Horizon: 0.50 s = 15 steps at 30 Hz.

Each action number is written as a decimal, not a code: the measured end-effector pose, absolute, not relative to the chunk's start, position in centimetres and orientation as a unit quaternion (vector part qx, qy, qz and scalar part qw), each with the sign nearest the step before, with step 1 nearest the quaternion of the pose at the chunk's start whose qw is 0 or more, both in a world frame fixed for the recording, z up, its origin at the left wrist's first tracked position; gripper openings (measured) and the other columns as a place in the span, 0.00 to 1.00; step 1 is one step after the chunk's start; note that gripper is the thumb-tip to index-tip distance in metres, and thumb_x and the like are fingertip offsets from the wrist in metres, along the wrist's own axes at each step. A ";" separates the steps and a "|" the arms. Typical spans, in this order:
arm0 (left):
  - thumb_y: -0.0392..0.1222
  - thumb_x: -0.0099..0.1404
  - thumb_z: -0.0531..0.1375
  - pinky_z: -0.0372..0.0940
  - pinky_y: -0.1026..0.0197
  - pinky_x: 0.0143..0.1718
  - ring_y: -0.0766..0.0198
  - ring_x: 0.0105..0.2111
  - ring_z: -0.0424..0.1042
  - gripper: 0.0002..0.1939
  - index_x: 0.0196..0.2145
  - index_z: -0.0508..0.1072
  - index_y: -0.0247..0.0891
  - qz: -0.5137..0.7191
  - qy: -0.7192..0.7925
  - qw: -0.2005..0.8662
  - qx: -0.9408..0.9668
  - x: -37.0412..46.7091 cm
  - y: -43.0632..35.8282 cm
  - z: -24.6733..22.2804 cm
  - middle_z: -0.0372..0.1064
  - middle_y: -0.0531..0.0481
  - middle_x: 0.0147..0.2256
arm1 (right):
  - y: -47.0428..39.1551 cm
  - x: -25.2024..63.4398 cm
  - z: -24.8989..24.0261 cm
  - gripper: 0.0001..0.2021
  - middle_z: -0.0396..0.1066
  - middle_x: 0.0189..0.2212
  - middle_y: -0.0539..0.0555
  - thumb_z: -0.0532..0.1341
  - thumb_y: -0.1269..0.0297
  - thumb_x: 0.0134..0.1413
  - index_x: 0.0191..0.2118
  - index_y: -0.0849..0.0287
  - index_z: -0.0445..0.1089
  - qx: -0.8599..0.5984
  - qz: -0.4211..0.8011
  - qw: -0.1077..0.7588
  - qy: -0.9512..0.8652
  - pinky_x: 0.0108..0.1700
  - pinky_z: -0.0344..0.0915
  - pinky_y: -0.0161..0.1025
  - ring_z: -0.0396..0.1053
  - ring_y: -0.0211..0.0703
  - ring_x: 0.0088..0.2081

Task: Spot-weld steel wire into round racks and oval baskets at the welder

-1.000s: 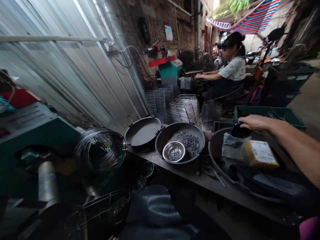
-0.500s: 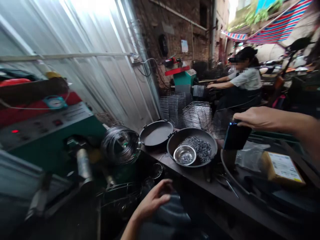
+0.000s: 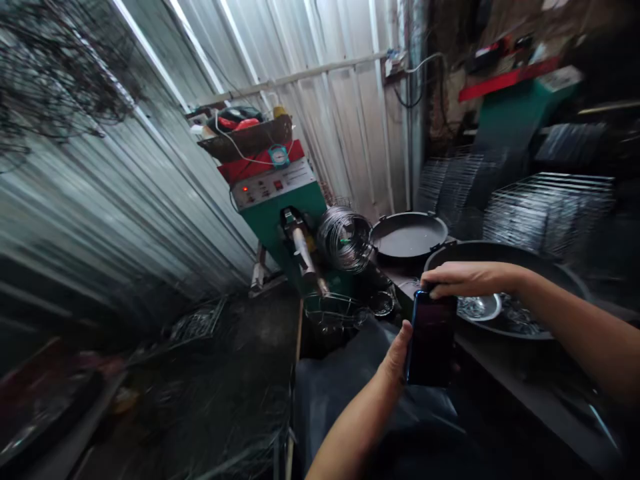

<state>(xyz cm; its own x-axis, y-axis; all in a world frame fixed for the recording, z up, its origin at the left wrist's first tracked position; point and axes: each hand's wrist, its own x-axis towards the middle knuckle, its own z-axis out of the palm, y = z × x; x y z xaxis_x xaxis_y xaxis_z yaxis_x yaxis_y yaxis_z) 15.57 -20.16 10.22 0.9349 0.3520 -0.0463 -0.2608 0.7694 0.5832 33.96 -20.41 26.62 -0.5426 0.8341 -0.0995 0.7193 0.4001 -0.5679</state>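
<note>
A dark phone [image 3: 433, 340] with a blue edge is held upright between my two hands, above my lap. My right hand [image 3: 450, 277] grips its top end, fingers closed over the upper edge. Along its left side lies the thumb of my left hand [image 3: 397, 353], whose other fingers are hidden behind the phone. Behind my right hand, a metal bowl [image 3: 493, 308] of small metal pieces sits in a large dark pan [image 3: 540, 257], partly covered by my forearm.
A green machine [image 3: 273, 220] with a red top stands by the corrugated wall. Beside it are a wire coil [image 3: 345, 237] and a second round pan [image 3: 410, 235]. Stacked wire racks [image 3: 547, 207] stand at the right. A dark cloth [image 3: 340, 380] covers my lap.
The view has turned left. My right hand has brought the phone from the right side to above my lap, and my left hand, open before, has taken hold of it.
</note>
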 end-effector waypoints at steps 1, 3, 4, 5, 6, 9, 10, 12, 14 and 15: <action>0.71 0.49 0.54 0.57 0.43 0.48 0.44 0.45 0.67 0.46 0.51 0.67 0.26 0.180 0.079 0.939 0.282 15.0 -20.1 9.7 0.68 0.32 0.44 | -19.4 33.3 26.2 0.16 0.69 0.33 0.52 0.53 0.56 0.53 0.40 0.61 0.69 -0.460 0.306 0.091 -0.829 0.39 0.60 0.37 0.65 0.44 0.36; 0.71 0.48 0.55 0.60 0.46 0.46 0.47 0.43 0.68 0.47 0.51 0.67 0.25 0.214 0.086 0.939 0.256 14.1 -20.0 8.9 0.69 0.32 0.43 | -17.7 32.2 25.4 0.15 0.69 0.34 0.52 0.54 0.57 0.51 0.39 0.61 0.68 -0.447 0.341 0.073 -0.824 0.40 0.59 0.37 0.64 0.45 0.38; 0.71 0.47 0.56 0.61 0.48 0.45 0.48 0.42 0.69 0.47 0.50 0.67 0.25 0.225 0.092 0.939 0.244 13.7 -19.9 8.6 0.69 0.32 0.43 | -17.0 31.6 25.0 0.14 0.68 0.34 0.52 0.54 0.57 0.51 0.38 0.61 0.68 -0.441 0.356 0.067 -0.821 0.40 0.59 0.37 0.64 0.45 0.38; 0.70 0.47 0.56 0.62 0.49 0.44 0.50 0.41 0.69 0.47 0.50 0.67 0.25 0.235 0.098 0.938 0.235 13.4 -19.8 8.4 0.70 0.32 0.42 | -16.3 31.2 24.7 0.13 0.68 0.33 0.52 0.54 0.58 0.51 0.38 0.61 0.68 -0.436 0.369 0.061 -0.819 0.40 0.58 0.37 0.64 0.45 0.38; 0.70 0.46 0.57 0.62 0.50 0.43 0.51 0.40 0.70 0.47 0.49 0.68 0.24 0.243 0.104 0.938 0.227 13.0 -19.8 8.2 0.70 0.33 0.41 | -15.8 30.7 24.3 0.13 0.68 0.33 0.52 0.54 0.58 0.50 0.37 0.60 0.68 -0.431 0.379 0.055 -0.817 0.40 0.58 0.37 0.63 0.45 0.38; 0.69 0.45 0.59 0.65 0.52 0.39 0.53 0.36 0.70 0.46 0.48 0.69 0.25 0.260 0.118 0.935 0.208 12.2 -19.7 7.5 0.70 0.34 0.39 | -14.3 29.6 23.3 0.13 0.66 0.32 0.52 0.54 0.58 0.50 0.37 0.62 0.66 -0.423 0.392 0.035 -0.817 0.40 0.58 0.38 0.62 0.43 0.36; 0.69 0.44 0.60 0.65 0.53 0.37 0.54 0.36 0.70 0.46 0.48 0.69 0.25 0.264 0.122 0.935 0.203 11.9 -19.7 7.3 0.70 0.35 0.39 | -13.9 29.4 23.0 0.14 0.66 0.32 0.53 0.54 0.57 0.50 0.38 0.62 0.66 -0.417 0.394 0.028 -0.819 0.40 0.58 0.39 0.62 0.43 0.36; 0.68 0.43 0.61 0.66 0.54 0.36 0.55 0.36 0.70 0.45 0.47 0.69 0.26 0.277 0.128 0.932 0.194 11.5 -19.6 6.9 0.70 0.35 0.40 | -13.3 29.0 22.4 0.16 0.65 0.32 0.53 0.53 0.57 0.51 0.39 0.64 0.66 -0.406 0.399 0.016 -0.822 0.41 0.58 0.39 0.62 0.43 0.37; 0.68 0.43 0.61 0.66 0.55 0.35 0.55 0.37 0.69 0.45 0.47 0.69 0.26 0.282 0.129 0.932 0.187 11.2 -19.6 6.5 0.70 0.35 0.40 | -12.8 28.7 21.8 0.16 0.66 0.33 0.53 0.54 0.57 0.51 0.39 0.64 0.66 -0.399 0.406 0.009 -0.822 0.41 0.58 0.39 0.62 0.44 0.37; 0.68 0.43 0.61 0.66 0.55 0.35 0.54 0.37 0.69 0.45 0.48 0.69 0.26 0.282 0.129 0.933 0.183 11.1 -19.6 6.4 0.69 0.35 0.41 | -12.7 28.6 21.6 0.16 0.66 0.34 0.53 0.54 0.57 0.50 0.39 0.63 0.66 -0.399 0.409 0.008 -0.820 0.41 0.58 0.38 0.62 0.44 0.38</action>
